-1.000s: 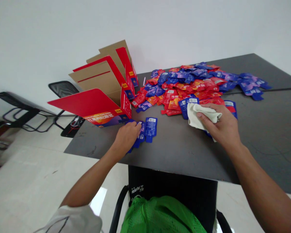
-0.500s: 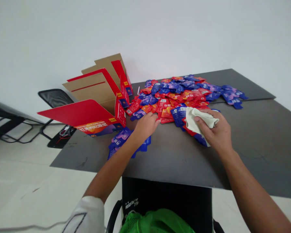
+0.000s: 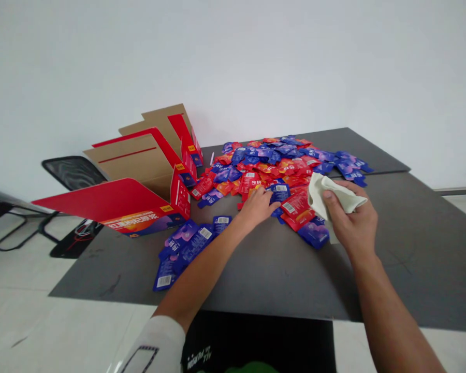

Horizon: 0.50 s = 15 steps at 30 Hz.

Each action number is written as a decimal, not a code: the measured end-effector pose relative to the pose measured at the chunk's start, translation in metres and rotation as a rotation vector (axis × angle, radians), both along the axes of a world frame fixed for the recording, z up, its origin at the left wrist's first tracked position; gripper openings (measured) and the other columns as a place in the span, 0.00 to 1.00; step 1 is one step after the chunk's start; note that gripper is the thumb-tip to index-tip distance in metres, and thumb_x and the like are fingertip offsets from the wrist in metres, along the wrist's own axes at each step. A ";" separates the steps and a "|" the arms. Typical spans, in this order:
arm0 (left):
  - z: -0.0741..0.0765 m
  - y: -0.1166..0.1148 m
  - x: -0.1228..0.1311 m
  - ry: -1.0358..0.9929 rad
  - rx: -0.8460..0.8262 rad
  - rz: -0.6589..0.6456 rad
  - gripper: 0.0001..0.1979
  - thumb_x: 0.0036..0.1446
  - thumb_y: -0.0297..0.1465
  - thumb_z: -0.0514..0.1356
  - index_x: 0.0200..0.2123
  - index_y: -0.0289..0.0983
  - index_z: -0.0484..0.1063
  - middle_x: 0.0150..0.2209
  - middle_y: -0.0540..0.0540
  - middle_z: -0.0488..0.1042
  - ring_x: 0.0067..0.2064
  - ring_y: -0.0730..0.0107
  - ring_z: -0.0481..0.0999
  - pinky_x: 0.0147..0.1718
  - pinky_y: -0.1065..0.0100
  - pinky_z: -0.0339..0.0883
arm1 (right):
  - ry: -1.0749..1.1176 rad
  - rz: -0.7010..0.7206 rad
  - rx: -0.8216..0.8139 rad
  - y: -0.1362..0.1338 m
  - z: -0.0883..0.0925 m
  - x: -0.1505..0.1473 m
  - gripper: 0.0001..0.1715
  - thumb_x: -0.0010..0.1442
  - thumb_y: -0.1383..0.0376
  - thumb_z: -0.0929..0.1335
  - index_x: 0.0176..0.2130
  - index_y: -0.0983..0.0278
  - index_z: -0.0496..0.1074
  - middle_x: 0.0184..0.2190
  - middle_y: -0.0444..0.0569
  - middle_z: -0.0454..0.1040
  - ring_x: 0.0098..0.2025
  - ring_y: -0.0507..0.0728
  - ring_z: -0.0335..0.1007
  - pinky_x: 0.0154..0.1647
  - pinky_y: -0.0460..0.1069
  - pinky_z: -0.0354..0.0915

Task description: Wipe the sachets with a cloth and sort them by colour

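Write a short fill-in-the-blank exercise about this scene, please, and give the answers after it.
The pale cloth is gripped by the ____.
The left hand touches the near edge of the ____ of sachets.
The table has a dark ____ top.
The open cardboard box stands to the ____ of the sachets.

Missing words: right hand; pile; grey; left.
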<state>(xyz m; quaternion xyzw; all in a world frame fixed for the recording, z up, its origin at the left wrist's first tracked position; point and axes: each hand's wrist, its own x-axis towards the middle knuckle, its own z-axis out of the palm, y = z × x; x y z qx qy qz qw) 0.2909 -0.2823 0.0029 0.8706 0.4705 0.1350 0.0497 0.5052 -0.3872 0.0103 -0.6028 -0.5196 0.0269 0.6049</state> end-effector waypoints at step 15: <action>0.000 0.047 0.036 -0.033 -0.103 0.125 0.29 0.58 0.51 0.68 0.53 0.36 0.78 0.56 0.34 0.74 0.60 0.43 0.69 0.60 0.52 0.62 | 0.029 0.017 0.035 0.002 0.001 0.008 0.25 0.64 0.50 0.73 0.54 0.61 0.77 0.50 0.53 0.80 0.48 0.62 0.77 0.55 0.60 0.70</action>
